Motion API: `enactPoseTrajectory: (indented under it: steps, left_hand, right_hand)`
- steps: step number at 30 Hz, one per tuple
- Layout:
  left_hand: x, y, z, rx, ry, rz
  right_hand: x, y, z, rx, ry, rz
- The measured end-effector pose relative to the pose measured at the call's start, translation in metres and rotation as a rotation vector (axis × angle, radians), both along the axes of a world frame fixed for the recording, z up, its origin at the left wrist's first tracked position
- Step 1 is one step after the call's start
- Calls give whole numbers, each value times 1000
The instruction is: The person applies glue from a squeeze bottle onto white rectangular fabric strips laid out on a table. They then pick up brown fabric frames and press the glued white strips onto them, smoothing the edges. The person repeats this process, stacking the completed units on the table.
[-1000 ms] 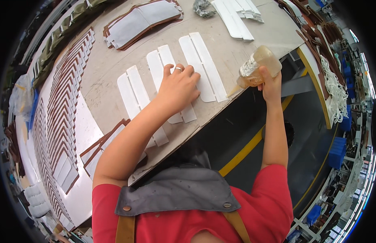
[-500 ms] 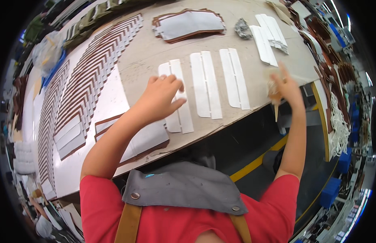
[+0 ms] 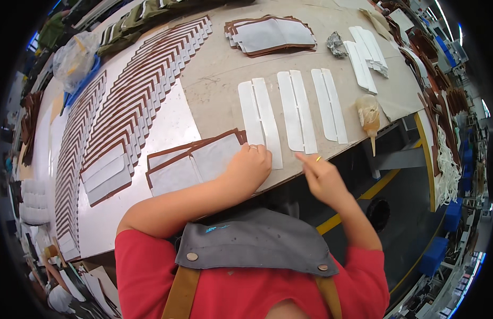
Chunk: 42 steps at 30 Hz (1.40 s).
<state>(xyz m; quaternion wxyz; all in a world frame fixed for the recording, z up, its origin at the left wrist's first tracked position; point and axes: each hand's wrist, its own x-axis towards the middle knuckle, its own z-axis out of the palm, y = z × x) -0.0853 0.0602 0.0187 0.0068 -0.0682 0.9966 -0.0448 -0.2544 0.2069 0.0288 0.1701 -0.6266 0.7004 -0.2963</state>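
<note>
Three pairs of white strips lie side by side before me: a left pair (image 3: 258, 111), a middle pair (image 3: 297, 111) and a right pair (image 3: 329, 106). My left hand (image 3: 250, 167) is closed at the near end of the left pair, beside a grey panel with brown edges (image 3: 220, 157). Its fingers curl down, and what they grip is hidden. My right hand (image 3: 324, 178) is at the near end of the middle pair, forefinger stretched out and nothing visible in it. A squeeze bottle of amber liquid (image 3: 368, 116) lies at the table edge, its nozzle over the edge.
Long overlapping rows of brown-edged grey panels (image 3: 142, 90) fill the left side. A panel stack (image 3: 273, 36) lies at the far middle. More white strips (image 3: 369, 50) and a crumpled grey lump (image 3: 336, 45) lie far right. White cords (image 3: 447, 165) hang beyond the gap.
My right hand has left the bottle and moved left to the middle strips. My left hand has come down from over the left strips to their near end. The view has shifted slightly.
</note>
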Motion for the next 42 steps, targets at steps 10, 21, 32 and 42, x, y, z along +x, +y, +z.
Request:
enactPoseTrajectory:
  steps: [10, 21, 32, 42]
  left_hand:
    - [20, -18, -11, 391, 349, 136]
    - [89, -78, 88, 942, 997, 498]
    - [161, -74, 83, 847, 1172, 481]
    - [190, -50, 71, 984, 1399, 571]
  right_hand:
    - [68, 13, -21, -7, 444, -91]
    - [60, -56, 20, -6, -930, -343]
    - [72, -140, 14, 2, -1672, -225]
    - [76, -150, -19, 178, -1789, 67]
